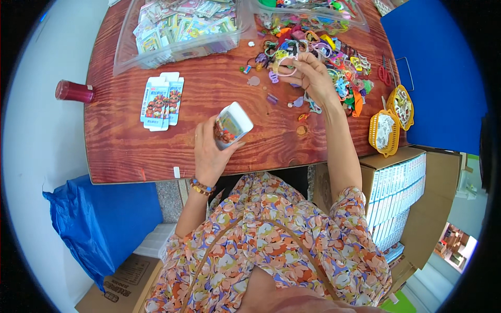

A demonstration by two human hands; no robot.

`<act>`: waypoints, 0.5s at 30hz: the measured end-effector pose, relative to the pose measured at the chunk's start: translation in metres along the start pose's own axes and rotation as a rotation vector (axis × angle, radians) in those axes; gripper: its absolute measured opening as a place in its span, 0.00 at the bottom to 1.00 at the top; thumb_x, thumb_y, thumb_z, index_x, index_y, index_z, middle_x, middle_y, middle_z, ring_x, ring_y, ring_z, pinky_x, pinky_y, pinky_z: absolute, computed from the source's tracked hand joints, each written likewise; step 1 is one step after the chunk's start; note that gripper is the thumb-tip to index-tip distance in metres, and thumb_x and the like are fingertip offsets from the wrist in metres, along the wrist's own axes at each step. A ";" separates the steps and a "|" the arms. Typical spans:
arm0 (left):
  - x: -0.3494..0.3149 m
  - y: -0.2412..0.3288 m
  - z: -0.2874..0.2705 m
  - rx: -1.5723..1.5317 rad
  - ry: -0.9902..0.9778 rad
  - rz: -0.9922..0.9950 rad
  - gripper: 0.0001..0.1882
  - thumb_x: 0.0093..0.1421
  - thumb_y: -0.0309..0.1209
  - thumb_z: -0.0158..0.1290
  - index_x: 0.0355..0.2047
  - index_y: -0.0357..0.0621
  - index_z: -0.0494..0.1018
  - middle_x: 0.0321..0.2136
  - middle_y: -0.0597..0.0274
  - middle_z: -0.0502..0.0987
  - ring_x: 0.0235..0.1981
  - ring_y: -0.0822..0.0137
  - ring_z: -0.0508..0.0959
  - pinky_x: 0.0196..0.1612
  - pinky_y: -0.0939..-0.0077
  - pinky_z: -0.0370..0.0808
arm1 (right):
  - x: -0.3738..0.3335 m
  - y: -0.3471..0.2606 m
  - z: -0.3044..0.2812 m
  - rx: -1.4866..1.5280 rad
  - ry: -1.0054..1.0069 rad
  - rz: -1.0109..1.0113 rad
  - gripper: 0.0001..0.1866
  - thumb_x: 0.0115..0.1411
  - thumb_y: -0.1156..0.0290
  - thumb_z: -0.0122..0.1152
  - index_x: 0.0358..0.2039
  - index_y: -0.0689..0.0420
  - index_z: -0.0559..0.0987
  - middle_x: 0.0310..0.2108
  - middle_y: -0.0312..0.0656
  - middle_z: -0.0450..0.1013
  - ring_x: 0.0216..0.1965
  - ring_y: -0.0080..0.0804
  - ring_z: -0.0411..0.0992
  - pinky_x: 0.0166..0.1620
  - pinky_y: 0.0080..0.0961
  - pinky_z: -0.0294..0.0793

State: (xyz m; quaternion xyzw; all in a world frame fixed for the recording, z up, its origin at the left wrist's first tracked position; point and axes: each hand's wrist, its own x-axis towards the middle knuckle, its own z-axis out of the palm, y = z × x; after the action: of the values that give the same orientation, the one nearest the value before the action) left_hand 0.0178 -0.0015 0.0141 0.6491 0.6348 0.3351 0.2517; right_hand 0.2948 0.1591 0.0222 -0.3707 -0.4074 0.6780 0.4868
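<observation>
My left hand [210, 150] grips a small printed carton [227, 130] above the front part of the table. The carton stands tilted, its white-lined top open, with something card-like and greenish showing inside. My right hand [312, 78] is at the pile of small colourful trinkets [342, 57], thumb and fingers pinched on a pale pink elastic loop [286, 74]. The loop hangs over the pile's left side. Flat trinkets, such as a purple piece [273, 77] and a greyish one [253, 81], lie loose beside it.
Flat folded cartons [162, 101] lie on the left of the wooden table [198, 94], near a dark red jar [75, 92]. A plastic tub [125, 57] holds many cards. Yellow baskets [383, 148] and red-handled scissors [384, 75] are at the right. Below stands a cardboard box [438, 193] of packed cartons.
</observation>
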 end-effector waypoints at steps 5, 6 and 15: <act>0.010 0.000 0.012 0.166 0.042 0.052 0.41 0.40 0.34 0.73 0.54 0.40 0.66 0.44 0.50 0.69 0.48 0.46 0.71 0.49 0.54 0.71 | -0.028 -0.007 0.047 0.050 -0.049 0.030 0.05 0.70 0.74 0.49 0.44 0.56 0.72 0.44 0.50 0.78 0.47 0.41 0.79 0.48 0.39 0.83; 0.011 0.000 0.013 0.155 0.047 0.057 0.41 0.40 0.33 0.73 0.54 0.41 0.66 0.44 0.49 0.69 0.48 0.45 0.70 0.49 0.53 0.71 | -0.037 -0.016 0.066 0.010 -0.065 0.045 0.05 0.69 0.74 0.50 0.43 0.57 0.72 0.44 0.50 0.78 0.47 0.40 0.79 0.48 0.38 0.83; 0.017 0.007 0.016 0.148 0.094 0.091 0.43 0.40 0.33 0.73 0.56 0.39 0.64 0.45 0.49 0.69 0.49 0.45 0.70 0.50 0.53 0.72 | -0.060 0.003 0.109 -0.724 -0.181 -0.062 0.10 0.68 0.73 0.55 0.46 0.63 0.76 0.41 0.41 0.78 0.43 0.25 0.79 0.39 0.21 0.80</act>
State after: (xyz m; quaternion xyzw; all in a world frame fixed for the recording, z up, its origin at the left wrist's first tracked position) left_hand 0.0340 0.0162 0.0108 0.6777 0.6387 0.3286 0.1577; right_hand 0.2111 0.0797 0.0688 -0.4447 -0.6733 0.5051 0.3063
